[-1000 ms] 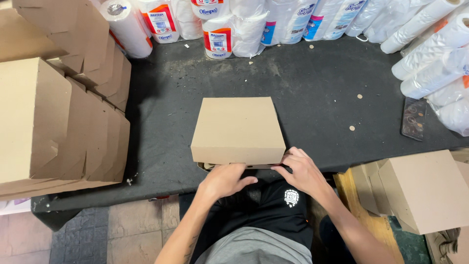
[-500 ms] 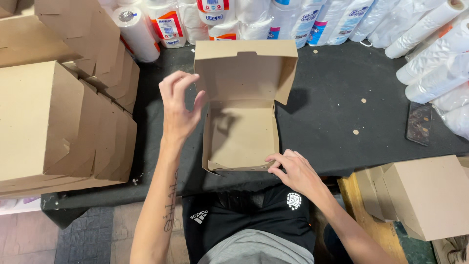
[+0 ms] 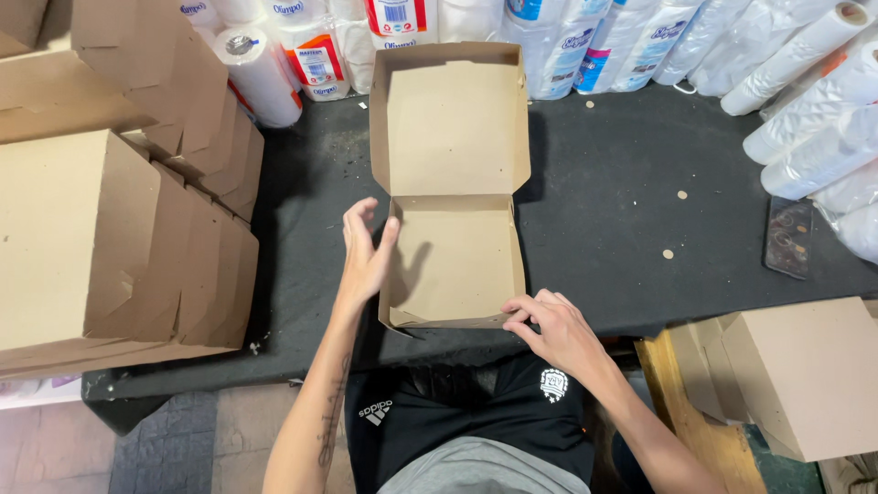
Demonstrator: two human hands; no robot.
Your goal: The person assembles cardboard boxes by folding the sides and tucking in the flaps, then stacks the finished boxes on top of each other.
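Here the left hand (image 3: 366, 256) sits just left of centre in the frame, fingers spread and loosely open, its palm pressed flat against the left wall of an open cardboard box (image 3: 455, 265); it grips nothing. The right hand (image 3: 556, 327), lower and right of centre, is also unclenched, with its fingertips (image 3: 514, 312) bent over the near right corner of the box's front wall, touching the edge rather than clasping it.

The box lies in the middle of the frame on a dark surface (image 3: 622, 229), close to its near edge. Its tray is shallow and bare inside, and the lid (image 3: 452, 119) is thrown back toward the top of the frame, standing tilted with its side flaps turned in.

To the left, filling the left side of the frame, is a stack of folded brown boxes (image 3: 110, 238) resting on the same surface. Along the top edge runs a row of wrapped paper rolls (image 3: 302, 55), and more clear-wrapped rolls (image 3: 814, 119) pile up at the upper right. A dark phone (image 3: 788, 237) lies flat near the right edge, well apart from the box. A few small pale scraps (image 3: 682, 195) dot the surface between them. At the lower right, off the surface, sits another closed brown box (image 3: 805, 375).
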